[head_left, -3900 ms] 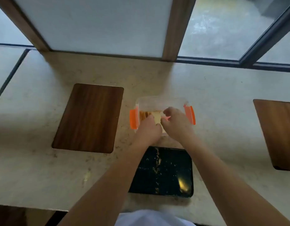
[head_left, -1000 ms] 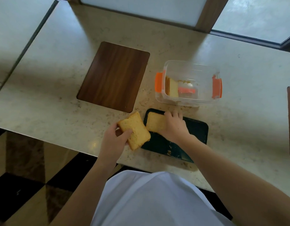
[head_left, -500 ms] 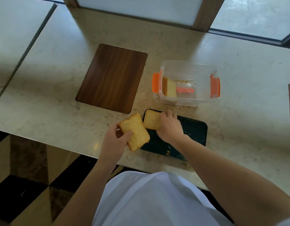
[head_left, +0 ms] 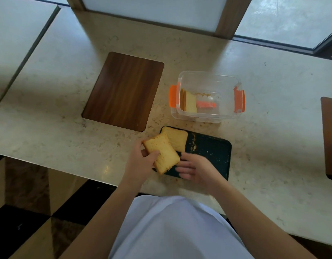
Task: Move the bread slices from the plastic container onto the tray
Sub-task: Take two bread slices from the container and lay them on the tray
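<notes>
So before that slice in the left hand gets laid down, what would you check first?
1. Left hand grips the held slice firmly: ok.
2. Tray has bare space for it: ok, the right part is free.
3. Right hand clear of the landing spot: not ok, it hovers open over the tray.
4. Slice already on the tray lies flat: ok.
5. Plastic container emptied: not ok, bread in the container stands at its left end.
</notes>
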Tool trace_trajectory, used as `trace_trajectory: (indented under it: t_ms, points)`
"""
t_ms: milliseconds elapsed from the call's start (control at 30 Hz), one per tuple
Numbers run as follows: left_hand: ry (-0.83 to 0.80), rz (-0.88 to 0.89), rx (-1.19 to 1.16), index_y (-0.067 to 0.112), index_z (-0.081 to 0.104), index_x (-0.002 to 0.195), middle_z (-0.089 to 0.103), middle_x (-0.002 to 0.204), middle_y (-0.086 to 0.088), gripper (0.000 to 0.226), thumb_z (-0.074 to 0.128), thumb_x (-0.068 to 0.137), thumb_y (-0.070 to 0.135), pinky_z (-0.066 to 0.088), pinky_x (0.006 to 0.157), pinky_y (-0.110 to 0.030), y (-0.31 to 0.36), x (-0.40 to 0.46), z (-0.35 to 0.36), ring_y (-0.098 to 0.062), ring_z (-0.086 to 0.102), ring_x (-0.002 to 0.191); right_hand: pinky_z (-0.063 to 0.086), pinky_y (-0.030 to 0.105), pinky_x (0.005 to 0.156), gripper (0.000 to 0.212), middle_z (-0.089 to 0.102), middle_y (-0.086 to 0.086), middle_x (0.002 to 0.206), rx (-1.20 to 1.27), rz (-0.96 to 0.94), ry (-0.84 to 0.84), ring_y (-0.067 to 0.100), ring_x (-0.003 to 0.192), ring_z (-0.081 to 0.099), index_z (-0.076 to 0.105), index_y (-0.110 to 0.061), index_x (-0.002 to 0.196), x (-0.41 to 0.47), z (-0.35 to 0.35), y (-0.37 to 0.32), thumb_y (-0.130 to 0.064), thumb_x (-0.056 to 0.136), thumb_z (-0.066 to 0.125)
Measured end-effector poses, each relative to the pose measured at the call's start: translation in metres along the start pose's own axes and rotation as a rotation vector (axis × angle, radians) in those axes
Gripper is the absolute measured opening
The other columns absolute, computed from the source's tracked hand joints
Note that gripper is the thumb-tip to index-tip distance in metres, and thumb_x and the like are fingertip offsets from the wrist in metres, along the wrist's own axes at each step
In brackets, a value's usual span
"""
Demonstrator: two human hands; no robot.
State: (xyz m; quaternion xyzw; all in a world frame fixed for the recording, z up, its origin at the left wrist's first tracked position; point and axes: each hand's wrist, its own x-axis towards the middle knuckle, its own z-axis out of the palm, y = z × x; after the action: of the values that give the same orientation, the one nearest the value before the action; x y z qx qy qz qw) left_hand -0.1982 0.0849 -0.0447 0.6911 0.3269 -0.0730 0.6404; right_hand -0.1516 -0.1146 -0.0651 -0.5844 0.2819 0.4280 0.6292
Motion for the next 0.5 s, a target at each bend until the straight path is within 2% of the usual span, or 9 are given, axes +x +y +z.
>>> trace_trajectory:
  t_ms: [67,133,267,367,433,500]
  points:
    - [-0.024,0.005,-0.022,0.03,0.052,0.127,0.064,0.116,-0.001,0.045,0.07,0.089,0.012,0.063,0.074,-0.042,-0.001,0.005,0.01,-0.015,0.067,0.1,0.061,0.03,0.066,0.027,0.079,0.015,0.097,0.073,-0.001,-0.054,0.027,0.09,0.077,0.065,-0.005,0.116,-0.006,-0.003,0.013,-0.015,0.092,0.07]
    - [-0.053,0.066,0.046,0.033,0.051,0.122,0.062,0.119,-0.002,0.043,0.069,0.09,0.01,0.062,0.076,-0.047,-0.004,0.009,0.02,-0.017,0.066,0.101,0.062,0.03,0.07,0.024,0.079,0.015,0.097,0.076,-0.068,-0.045,0.027,0.092,0.076,0.066,-0.002,0.116,-0.008,-0.005,0.021,-0.009,0.092,0.069]
    - [-0.132,0.1,0.113,0.028,0.051,0.124,0.055,0.13,-0.007,0.042,0.069,0.09,0.011,0.062,0.08,-0.044,-0.018,0.013,0.03,-0.02,0.06,0.111,0.062,0.037,0.083,0.021,0.077,0.016,0.101,0.089,-0.082,0.034,0.025,0.094,0.075,0.066,-0.004,0.113,-0.001,-0.011,0.019,-0.006,0.092,0.069]
    - [-0.165,0.037,0.152,0.019,0.05,0.13,0.055,0.13,-0.007,0.048,0.073,0.088,0.018,0.058,0.089,-0.044,-0.031,0.018,0.031,-0.02,0.059,0.113,0.061,0.029,0.079,0.035,0.071,0.008,0.111,-0.05,-0.111,0.071,0.02,0.098,0.073,0.061,-0.014,0.121,0.006,-0.016,0.015,-0.007,0.089,0.071]
    - [-0.163,0.028,0.226,0.018,0.051,0.132,0.057,0.126,-0.001,0.051,0.074,0.087,0.024,0.055,0.089,-0.033,-0.039,0.021,0.031,-0.012,0.059,0.108,0.06,0.026,0.078,0.046,0.068,0.001,0.112,-0.167,-0.142,0.081,0.015,0.101,0.069,0.057,-0.016,0.131,0.012,-0.018,0.014,-0.008,0.088,0.071]
    - [-0.152,0.036,0.299,0.018,0.052,0.132,0.057,0.121,0.004,0.051,0.073,0.087,0.029,0.046,0.076,-0.015,-0.043,0.021,0.03,0.0,0.055,0.1,0.059,0.03,0.082,0.053,0.068,-0.002,0.114,-0.288,-0.167,0.112,0.013,0.102,0.068,0.054,-0.015,0.14,0.02,-0.017,0.013,-0.011,0.089,0.069]
